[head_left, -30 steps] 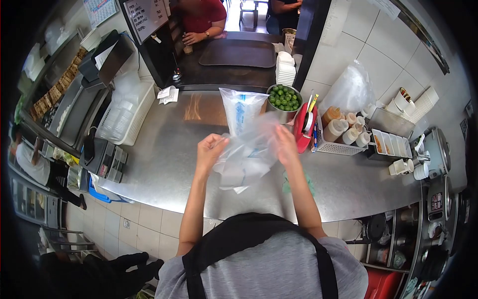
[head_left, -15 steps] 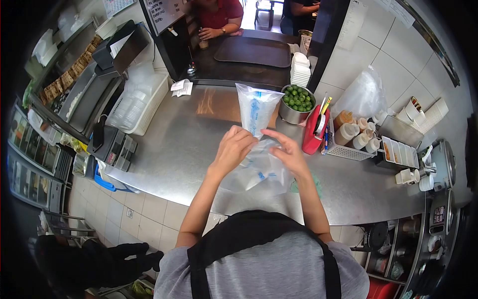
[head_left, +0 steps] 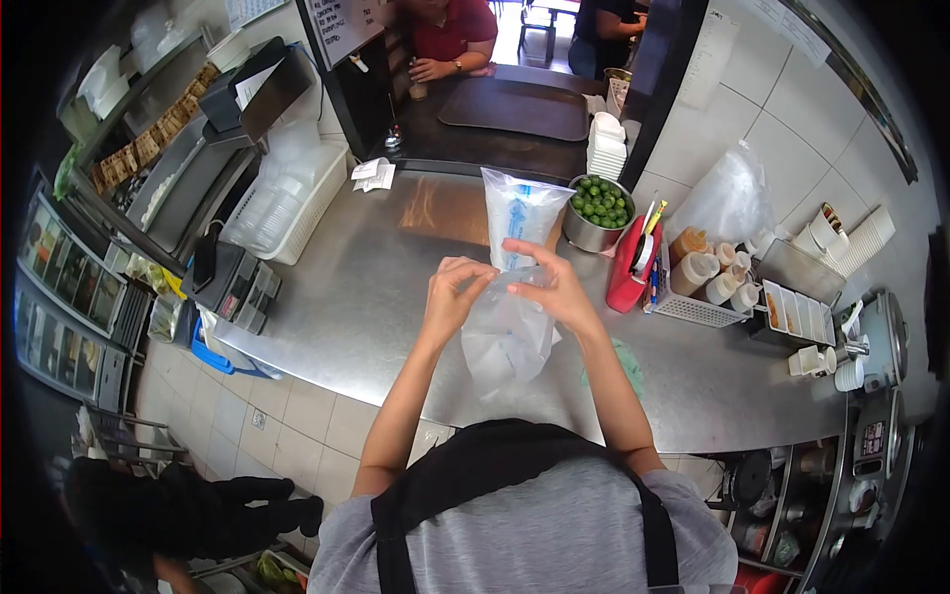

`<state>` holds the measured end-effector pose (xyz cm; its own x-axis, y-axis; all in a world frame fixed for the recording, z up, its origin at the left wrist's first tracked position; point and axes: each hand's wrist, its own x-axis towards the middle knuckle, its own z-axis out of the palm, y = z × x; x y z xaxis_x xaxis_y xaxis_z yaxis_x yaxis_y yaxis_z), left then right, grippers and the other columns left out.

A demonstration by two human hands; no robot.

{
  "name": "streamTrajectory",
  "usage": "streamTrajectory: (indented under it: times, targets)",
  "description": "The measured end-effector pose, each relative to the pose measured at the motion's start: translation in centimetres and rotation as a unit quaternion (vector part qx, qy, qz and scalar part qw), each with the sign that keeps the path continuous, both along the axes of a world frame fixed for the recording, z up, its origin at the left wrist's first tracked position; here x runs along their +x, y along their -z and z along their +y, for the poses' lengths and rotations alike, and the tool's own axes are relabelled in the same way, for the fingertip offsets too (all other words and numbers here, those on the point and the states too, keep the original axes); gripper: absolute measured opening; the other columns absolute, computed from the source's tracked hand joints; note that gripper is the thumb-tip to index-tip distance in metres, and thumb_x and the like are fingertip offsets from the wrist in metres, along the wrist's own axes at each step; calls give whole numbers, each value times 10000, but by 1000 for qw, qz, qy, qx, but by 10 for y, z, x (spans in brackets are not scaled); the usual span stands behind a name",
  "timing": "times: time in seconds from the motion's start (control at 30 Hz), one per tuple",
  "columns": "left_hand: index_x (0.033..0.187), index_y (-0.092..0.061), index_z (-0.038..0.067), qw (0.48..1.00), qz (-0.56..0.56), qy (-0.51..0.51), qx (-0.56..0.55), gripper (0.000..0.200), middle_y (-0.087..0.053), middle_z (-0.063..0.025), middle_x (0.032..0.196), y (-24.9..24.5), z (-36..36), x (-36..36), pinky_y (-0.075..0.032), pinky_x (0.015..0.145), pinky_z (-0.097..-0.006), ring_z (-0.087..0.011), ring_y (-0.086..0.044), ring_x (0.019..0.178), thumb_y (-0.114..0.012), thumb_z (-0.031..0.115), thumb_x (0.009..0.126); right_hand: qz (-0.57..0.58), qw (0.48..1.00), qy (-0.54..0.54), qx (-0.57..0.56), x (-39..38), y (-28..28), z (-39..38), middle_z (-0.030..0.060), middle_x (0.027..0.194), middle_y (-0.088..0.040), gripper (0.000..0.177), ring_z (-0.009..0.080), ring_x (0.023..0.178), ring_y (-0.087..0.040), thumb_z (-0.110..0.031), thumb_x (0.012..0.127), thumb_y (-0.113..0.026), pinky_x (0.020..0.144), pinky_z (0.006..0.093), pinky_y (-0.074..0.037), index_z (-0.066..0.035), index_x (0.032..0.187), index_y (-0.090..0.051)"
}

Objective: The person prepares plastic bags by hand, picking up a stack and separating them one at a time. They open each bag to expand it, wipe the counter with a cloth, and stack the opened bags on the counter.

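A clear plastic bag (head_left: 510, 337) hangs from the fingers of both hands over the steel counter. My left hand (head_left: 458, 297) pinches its upper edge between thumb and fingers. On the right side of that edge, my right hand (head_left: 554, 289) holds the plastic, thumb and fingers close together. Just beyond them stands a stack of plastic bags with blue print (head_left: 524, 206), its lower part partly hidden by my right fingers. A metal pot of small green fruits (head_left: 600, 205) is right of the stack.
A red dispenser (head_left: 629, 265) and a white basket of sauce bottles (head_left: 703, 297) stand at the right. At the left is a white basket of clear containers (head_left: 297, 223). Beyond the counter lies a brown tray (head_left: 515, 109), near a person in red (head_left: 453, 35). Another person in black is lower left.
The bag between my hands is drawn together and hangs narrower. My left hand's fingers have lifted slightly, and my right hand has moved up and left relative to the bag. The view has shifted slightly.
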<state>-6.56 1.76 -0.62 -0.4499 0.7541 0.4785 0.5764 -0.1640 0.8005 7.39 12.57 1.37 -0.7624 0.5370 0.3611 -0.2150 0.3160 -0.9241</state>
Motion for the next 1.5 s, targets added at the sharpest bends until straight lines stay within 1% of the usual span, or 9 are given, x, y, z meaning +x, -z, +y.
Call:
streamTrajectory:
  times: [0.17,0.27,0.37,0.67,0.97,1.07,1.17,1.4,1.5]
  targets:
    - [848,-670,63,1000,-9,1,-4,106,-620,-43,759,-5,5,1,-405,721,-283,-176,-507,777,-593,117,800,-78,995,-33,-61,-1,17,17,31,969,-577,273,122,923,-524,-90,716,-672,738,286,-423,-26,970,-595]
    - [867,-657,29,994,-93,31,43,157,-633,-40,780,1,10,-1,-420,721,-262,-136,-532,777,-534,124,849,-108,987,47,109,3,25,23,31,928,-588,239,112,902,-525,-121,712,-688,735,280,-416,-43,925,-613]
    - [905,-638,-7,968,-236,79,14,217,-639,-53,799,-4,7,-2,-440,701,-238,-106,-564,754,-469,127,884,-18,996,49,67,1,39,34,33,895,-602,207,102,905,-517,-142,715,-690,723,274,-410,-58,897,-636]
    - [938,-607,-56,903,-410,126,14,233,-635,-106,729,-16,-3,-18,-492,612,-252,-139,-611,643,-434,89,880,-129,975,-51,-176,17,13,40,-12,820,-606,198,60,726,-533,-155,808,-611,687,210,-417,-8,941,-604]
    - [803,-631,-15,975,-207,74,-21,130,-567,-18,576,-28,1,5,-411,450,-195,-53,-520,506,-586,104,829,-49,994,55,81,14,-11,2,26,871,-631,261,82,786,-551,-154,811,-610,739,245,-426,0,1021,-599]
    - [726,-621,-7,974,-206,76,-57,173,-535,2,525,-34,0,11,-362,410,-197,-35,-473,461,-596,131,828,-143,986,-67,53,16,-6,7,31,834,-634,207,86,772,-554,-139,808,-614,727,237,-426,8,952,-630]
    - [659,-595,3,977,-191,60,-74,256,-495,17,499,-25,0,6,-312,393,-204,-23,-424,441,-587,184,840,-136,962,-171,-162,20,-6,7,39,854,-634,223,93,802,-549,-201,831,-588,728,249,-428,9,874,-645]
    - [652,-592,26,952,-289,81,-58,311,-478,41,513,-15,-4,8,-285,405,-196,-23,-397,450,-554,254,861,-80,966,-155,-193,30,3,15,14,793,-612,226,76,765,-536,-208,869,-524,733,220,-406,-15,838,-637]
    - [711,-630,33,892,-371,188,-177,209,-529,33,570,-24,-16,6,-308,424,-182,-27,-429,482,-614,214,815,-60,979,-65,-184,37,9,24,-2,772,-600,219,70,733,-531,-208,872,-517,693,203,-407,-22,817,-617]
